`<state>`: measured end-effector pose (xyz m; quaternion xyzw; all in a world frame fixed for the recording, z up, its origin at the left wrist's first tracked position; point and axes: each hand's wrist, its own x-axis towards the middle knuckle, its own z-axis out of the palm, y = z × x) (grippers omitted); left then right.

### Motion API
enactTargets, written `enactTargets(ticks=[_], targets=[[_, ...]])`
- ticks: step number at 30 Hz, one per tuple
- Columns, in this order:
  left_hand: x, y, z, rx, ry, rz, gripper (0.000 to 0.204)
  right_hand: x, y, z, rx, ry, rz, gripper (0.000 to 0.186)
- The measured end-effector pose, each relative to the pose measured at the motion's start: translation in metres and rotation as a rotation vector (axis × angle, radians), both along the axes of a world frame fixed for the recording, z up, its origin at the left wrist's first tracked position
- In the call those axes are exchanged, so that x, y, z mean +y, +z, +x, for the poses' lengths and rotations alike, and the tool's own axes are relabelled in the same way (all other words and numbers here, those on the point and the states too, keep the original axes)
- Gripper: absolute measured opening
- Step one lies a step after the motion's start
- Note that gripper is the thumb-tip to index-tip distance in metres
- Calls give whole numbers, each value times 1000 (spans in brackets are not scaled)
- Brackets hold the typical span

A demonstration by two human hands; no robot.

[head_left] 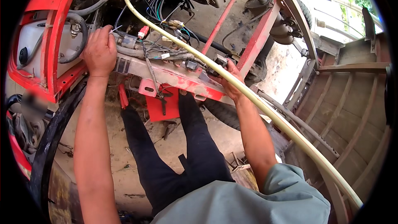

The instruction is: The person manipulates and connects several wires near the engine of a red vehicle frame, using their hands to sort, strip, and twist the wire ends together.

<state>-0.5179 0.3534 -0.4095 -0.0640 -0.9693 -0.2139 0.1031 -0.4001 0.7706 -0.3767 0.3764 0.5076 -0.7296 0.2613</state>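
My left hand (pixel 99 53) is closed at the left end of a red frame beam (pixel 166 74), fingers curled by a wiring harness in grey corrugated sleeve (pixel 137 52). A thin pale strip (pixel 117 28) shows at its fingertips; what lies under the fingers is hidden. At the beam's right end, my right hand (pixel 233 81) grips a small black box-shaped part (pixel 219 64), with the thumb and fingers around its side. Between the hands, loose wires, a red connector (pixel 143 32) and a small black block (pixel 190 65) lie along the beam.
A pale yellow hose (pixel 265 99) crosses diagonally in front of my right forearm. At left, a white plastic tank (pixel 35 47) sits inside a red frame (pixel 53 37), near a thick black tube (pixel 54 141). A ribbed metal panel (pixel 352 103) stands at right.
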Motion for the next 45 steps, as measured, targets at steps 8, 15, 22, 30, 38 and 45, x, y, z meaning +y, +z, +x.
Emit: enactTargets(ticks=[8, 15, 22, 30, 38, 45], targets=[[3, 0, -1, 5, 5, 18, 18, -7, -17, -8, -78, -29, 47, 27], [2, 2, -1, 15, 1, 37, 19, -3, -10, 0, 5, -91, -89, 36], [1, 1, -2, 34, -11, 48, 18, 14, -15, 0, -61, -76, -39, 37], [2, 0, -1, 32, -14, 52, 19, 10, -5, -13, 86, -81, 15, 45], [1, -1, 0, 27, -8, 38, 19, 4, -2, -27, -3, -160, 70, 40], [2, -1, -1, 52, -14, 43, 18, 14, -12, -24, 14, -73, 145, 32]])
